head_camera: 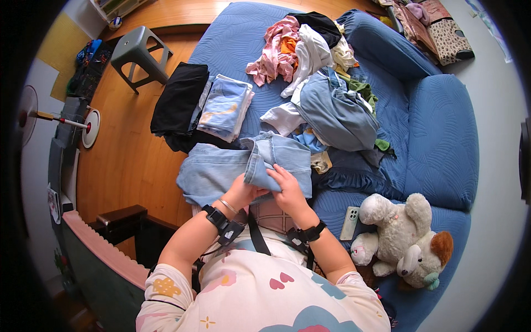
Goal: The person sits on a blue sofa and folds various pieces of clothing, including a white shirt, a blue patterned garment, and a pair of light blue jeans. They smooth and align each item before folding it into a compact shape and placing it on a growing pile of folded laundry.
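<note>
A pair of light blue denim jeans (215,168) lies across my lap and the front of the sofa. My left hand (242,191) grips a raised denim edge from below, its fingers partly hidden by the cloth. On the right side of the same edge, my right hand (287,189) pinches the fabric, with fingertips on top. Beyond the jeans are a folded stack of light blue and white clothes (226,108) and a stack of folded black clothes (179,97). A loose heap holds a blue denim garment (336,110), a white garment (313,50) and a pink garment (280,50).
The blue-covered sofa (439,137) spans the middle and right. A phone (349,223) and a white plush dog (398,232) lie at right. A grey plastic stool (139,54) and a white-based fan (92,128) stand at left. Dark wooden furniture (122,218) is near my left arm.
</note>
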A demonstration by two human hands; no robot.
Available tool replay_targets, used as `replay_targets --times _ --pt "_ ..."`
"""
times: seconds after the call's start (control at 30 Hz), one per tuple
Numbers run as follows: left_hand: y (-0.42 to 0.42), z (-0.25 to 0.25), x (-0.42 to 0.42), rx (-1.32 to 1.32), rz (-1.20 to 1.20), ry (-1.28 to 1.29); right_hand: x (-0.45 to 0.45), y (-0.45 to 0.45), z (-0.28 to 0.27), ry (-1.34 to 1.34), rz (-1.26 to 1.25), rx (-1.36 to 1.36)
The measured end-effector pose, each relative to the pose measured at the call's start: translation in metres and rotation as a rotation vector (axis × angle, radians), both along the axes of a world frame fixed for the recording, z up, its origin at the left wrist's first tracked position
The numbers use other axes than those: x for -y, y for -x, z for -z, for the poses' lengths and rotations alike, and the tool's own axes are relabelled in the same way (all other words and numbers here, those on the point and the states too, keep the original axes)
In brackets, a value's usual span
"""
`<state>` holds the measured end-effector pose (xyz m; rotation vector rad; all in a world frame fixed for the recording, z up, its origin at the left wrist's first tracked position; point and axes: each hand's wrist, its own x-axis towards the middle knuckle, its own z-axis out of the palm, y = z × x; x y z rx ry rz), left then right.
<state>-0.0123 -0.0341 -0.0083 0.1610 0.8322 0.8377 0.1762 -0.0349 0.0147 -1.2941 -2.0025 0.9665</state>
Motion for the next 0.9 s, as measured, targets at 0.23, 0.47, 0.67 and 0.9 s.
replay_targets --times 0.23,0.47,0.67,0.9 --pt "0.006 -0.004 0.003 -0.224 0.119 0.080 -0.009 -0.049 0.020 -0.005 0.148 -0.034" --pt "0.007 -0.003 0.009 -0.240 0.097 0.118 -0.031 -0.058 -0.010 0.870 0.507 -1.626" --pt "0.011 -0.010 0.013 -0.227 0.098 0.113 -0.037 -0.059 -0.030 0.572 0.545 -1.620" --pt "0.009 -0.026 0.012 -0.218 0.106 0.077 -0.030 -0.047 -0.012 0.486 0.140 -0.313"
